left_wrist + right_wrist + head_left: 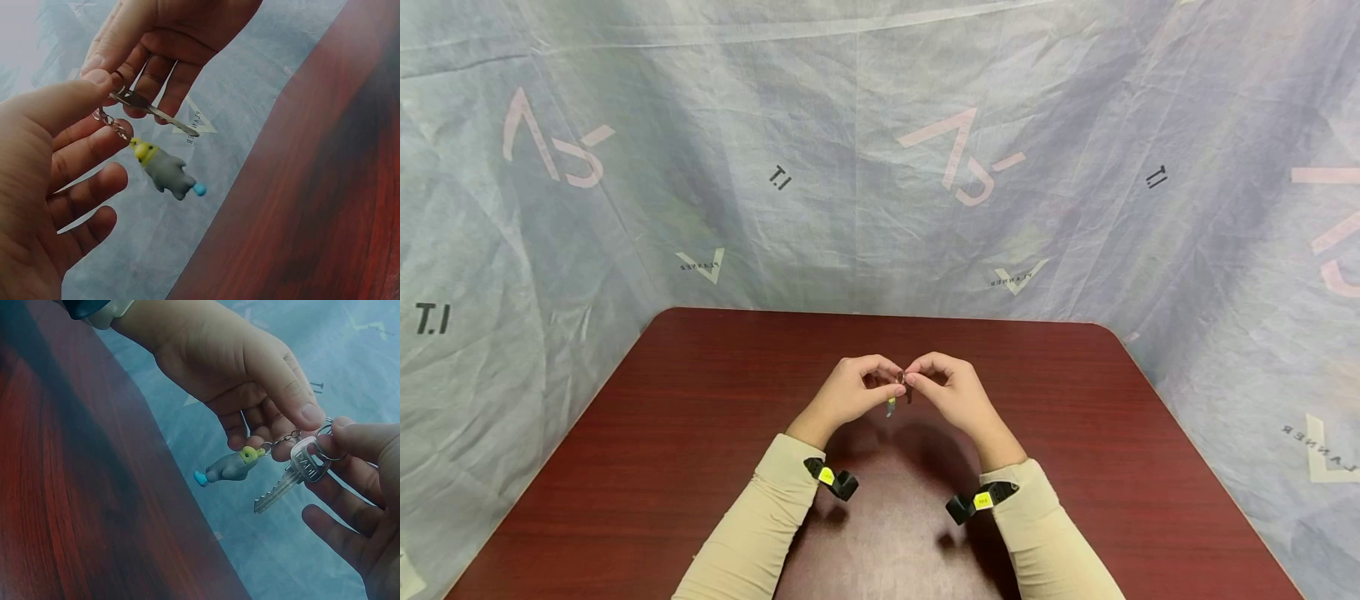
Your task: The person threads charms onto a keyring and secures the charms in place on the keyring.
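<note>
Both hands meet above the table, fingertips close together around a split key ring. My left hand pinches the ring side where a short chain hangs, thumb against forefinger. From that chain dangles a small figure charm, grey-bodied with a yellow head and a blue tip. My right hand pinches the ring's other side between thumb and forefinger. A silver key hangs on the ring between the hands, its toothed blade pointing down. The other fingers of both hands are loosely bent. Fingertips partly hide the ring.
The dark red wooden table has rounded far corners. Pale printed cloth hangs behind it and at both sides. Each wrist wears a black strap with a small camera, the left camera and the right camera.
</note>
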Tool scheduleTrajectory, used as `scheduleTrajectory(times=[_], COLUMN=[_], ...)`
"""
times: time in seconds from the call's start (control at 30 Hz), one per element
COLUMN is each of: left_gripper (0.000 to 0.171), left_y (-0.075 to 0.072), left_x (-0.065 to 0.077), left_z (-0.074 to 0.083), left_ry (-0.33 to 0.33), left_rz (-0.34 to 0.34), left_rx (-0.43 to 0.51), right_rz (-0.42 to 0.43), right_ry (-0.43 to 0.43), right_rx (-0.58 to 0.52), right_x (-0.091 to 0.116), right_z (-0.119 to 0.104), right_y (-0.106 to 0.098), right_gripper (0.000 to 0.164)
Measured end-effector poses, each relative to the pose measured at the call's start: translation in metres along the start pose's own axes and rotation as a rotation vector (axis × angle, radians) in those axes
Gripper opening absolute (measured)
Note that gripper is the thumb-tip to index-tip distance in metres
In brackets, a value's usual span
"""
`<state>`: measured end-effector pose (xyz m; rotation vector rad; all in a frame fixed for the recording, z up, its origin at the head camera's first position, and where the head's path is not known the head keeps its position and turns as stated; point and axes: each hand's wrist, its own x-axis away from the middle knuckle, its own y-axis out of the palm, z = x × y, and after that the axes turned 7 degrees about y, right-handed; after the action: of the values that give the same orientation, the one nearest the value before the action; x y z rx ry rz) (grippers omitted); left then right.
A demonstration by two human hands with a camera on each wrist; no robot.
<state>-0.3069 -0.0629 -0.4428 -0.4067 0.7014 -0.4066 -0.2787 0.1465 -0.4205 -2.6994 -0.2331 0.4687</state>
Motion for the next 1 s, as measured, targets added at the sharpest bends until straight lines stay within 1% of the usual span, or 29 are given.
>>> scheduleTrajectory(times=[0.13,0.27,0.37,0.4,0.5,0.67,0.83,1.0], left_gripper=[0.029,0.035,0.030,0.029,0.025,0.020,0.018,0.018], left_y=[0.002,0.003,0.004,0.003,0.003,0.004,0.003,0.001], left_x=[-0.001,-0.001,-0.001,0.000,0.000,0.000,0.001,0.001], left_z=[0.000,-0.001,-0.002,-0.002,-0.002,-0.004,-0.004,-0.001], left_ry=[0.027,0.052,0.053,0.053,0.061,0.067,0.047,0.022], left_rz=[-0.004,-0.008,-0.002,0.002,0.020,0.023,0.012,0.010], left_rx=[0.031,0.064,0.062,0.057,0.048,0.028,-0.002,-0.008], right_rz=[0.024,0.016,-0.001,-0.005,-0.011,-0.008,-0.020,-0.032], right_ry=[-0.021,-0.019,-0.006,-0.005,-0.002,-0.008,-0.008,-0.015], right_rx=[-0.007,-0.031,-0.041,-0.045,-0.043,-0.032,-0.029,-0.026], right_x=[-0.001,0.004,0.008,0.008,0.008,0.008,0.009,0.009], right_z=[0.005,-0.013,-0.028,-0.029,-0.030,-0.030,-0.030,-0.030], right_y=[-0.001,-0.004,-0.006,-0.007,-0.007,-0.006,-0.006,-0.006], right_gripper=[0.007,0.007,0.006,0.006,0.007,0.006,0.006,0.007])
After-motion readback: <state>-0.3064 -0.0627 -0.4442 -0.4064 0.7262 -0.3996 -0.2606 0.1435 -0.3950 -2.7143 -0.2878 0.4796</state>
